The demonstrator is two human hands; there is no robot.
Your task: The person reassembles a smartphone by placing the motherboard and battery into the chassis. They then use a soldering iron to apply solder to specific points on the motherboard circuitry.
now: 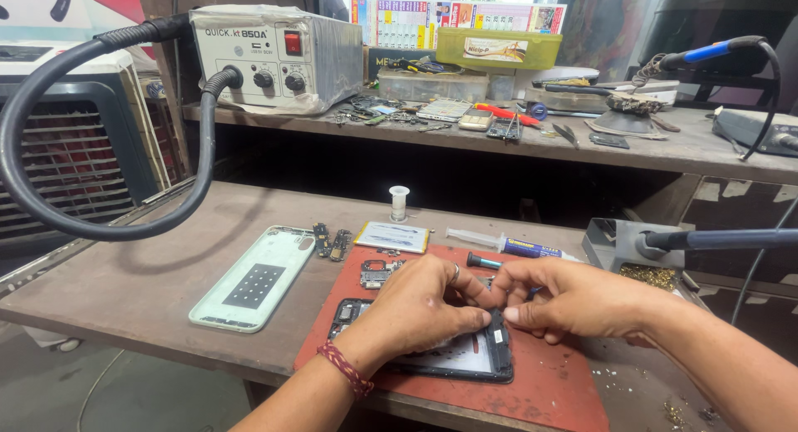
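Opened phone (465, 357) lies flat on red mat (565, 390) – steady base for the work. Left hand (420, 307) pins its frame, fingers curled on it; right hand (569, 299) pinches the top edge. Back cover (253, 278) set apart, left of mat.

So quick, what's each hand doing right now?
Left hand: fingers curled, pressing on the opened phone.
Right hand: fingertips pinched at the phone's top edge.
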